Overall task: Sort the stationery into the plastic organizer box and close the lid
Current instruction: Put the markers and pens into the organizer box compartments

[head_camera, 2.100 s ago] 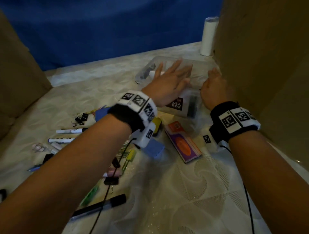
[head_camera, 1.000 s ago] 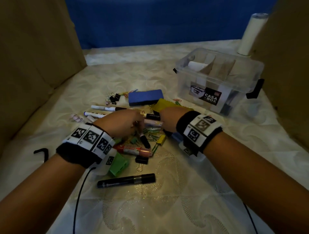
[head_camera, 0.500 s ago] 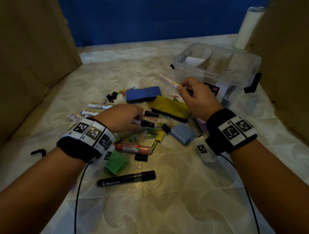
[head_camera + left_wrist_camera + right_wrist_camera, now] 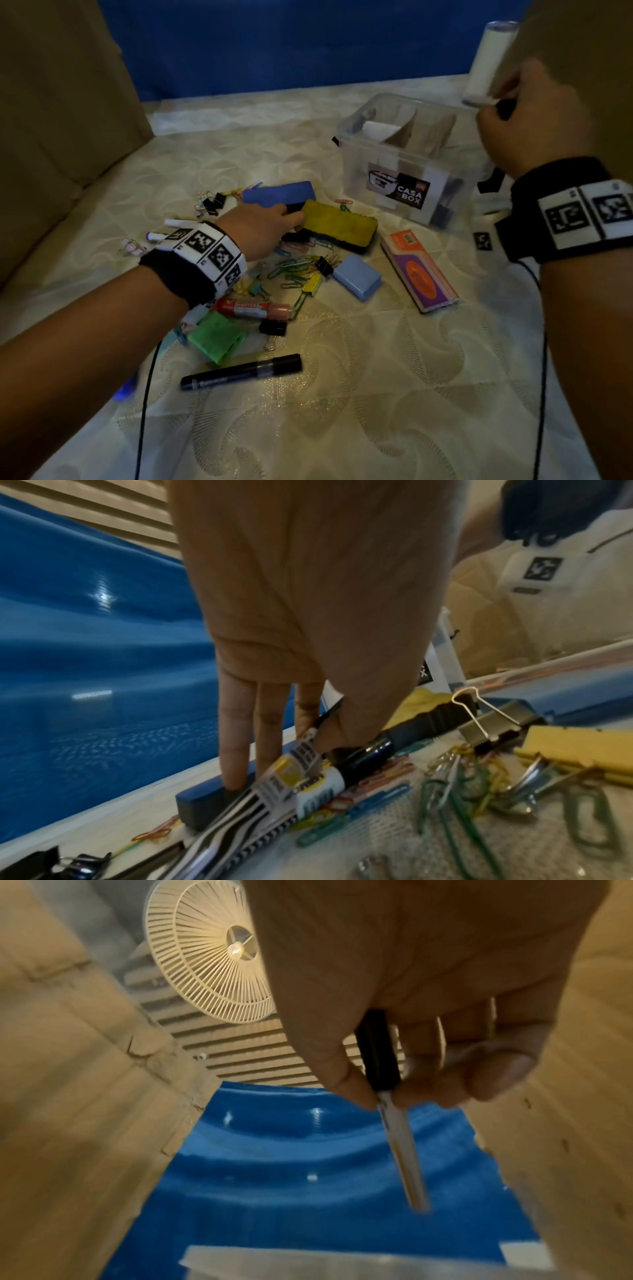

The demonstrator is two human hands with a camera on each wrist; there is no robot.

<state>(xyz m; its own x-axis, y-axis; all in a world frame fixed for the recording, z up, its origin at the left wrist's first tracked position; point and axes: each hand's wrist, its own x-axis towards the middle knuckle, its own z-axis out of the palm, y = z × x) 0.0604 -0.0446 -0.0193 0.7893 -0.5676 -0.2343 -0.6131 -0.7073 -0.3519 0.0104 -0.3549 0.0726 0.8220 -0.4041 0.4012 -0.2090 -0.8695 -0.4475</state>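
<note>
While the left hand (image 4: 262, 224) now pinches a black-capped white marker (image 4: 329, 772) among the clips, the right hand (image 4: 534, 120) has lifted its slim white black-capped pen (image 4: 394, 1110) above the clear plastic organizer box (image 4: 404, 164)

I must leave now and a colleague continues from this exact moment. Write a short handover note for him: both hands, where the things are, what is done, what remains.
Right hand holds a marker raised above the open organizer box; drop it in.
Left hand pinches a black-capped marker low in the pile, beside the blue eraser.
Done: lid off; the box holds dividers and a few items I cannot identify.
Left on the table: yellow eraser, red marker, black marker, green block, light blue block, purple packet, binder clips and paper clips. The lid is not in view; close it last.
</note>
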